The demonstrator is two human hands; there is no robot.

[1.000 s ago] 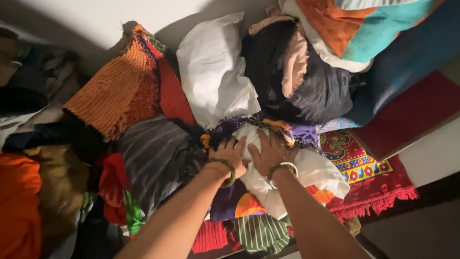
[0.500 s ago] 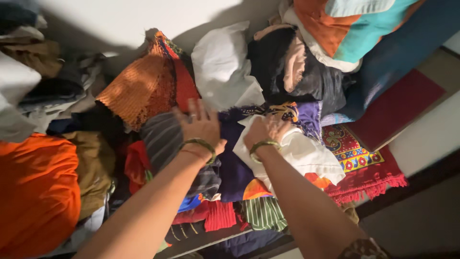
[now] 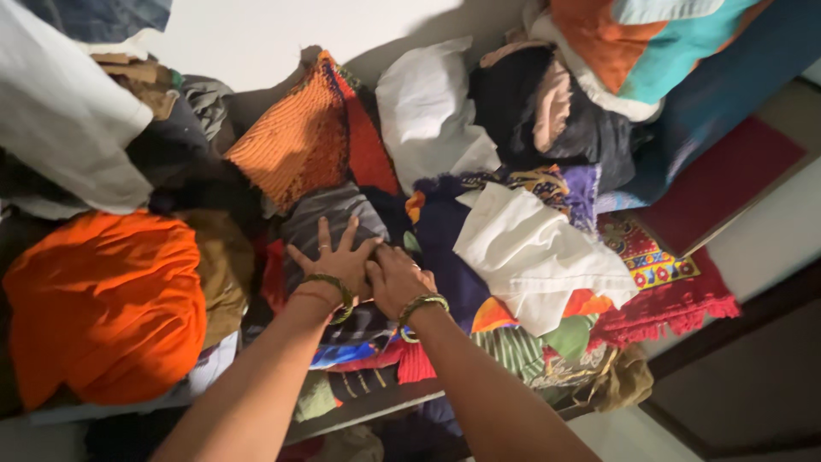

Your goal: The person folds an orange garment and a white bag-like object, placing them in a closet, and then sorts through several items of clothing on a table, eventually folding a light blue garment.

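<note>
The fingers of the left hand [image 3: 333,257] are spreading wide apart and pressing flat on a grey striped garment [image 3: 329,218] in the middle of the shelf [image 3: 376,409]. The right hand [image 3: 395,281] is lying just beside it, touching it, with its fingers curling down into the dark navy cloth [image 3: 445,248]; whether they are pinching any of it I cannot tell. Each wrist is wearing a green bangle [image 3: 328,284].

To the right of the hands, a white folded cloth [image 3: 534,252] is lying on top of the heap, partly over the navy cloth. Beyond it a red patterned mat with a fringe [image 3: 663,287] is hanging over the shelf's right end. Behind the hands, against the back wall, an orange knitted piece [image 3: 295,141] is leaning beside a white pillow-like bundle [image 3: 428,111] and a black bundle [image 3: 556,107]. Toward the left end, a bright orange cloth [image 3: 103,304] is bulging at the front edge.
</note>
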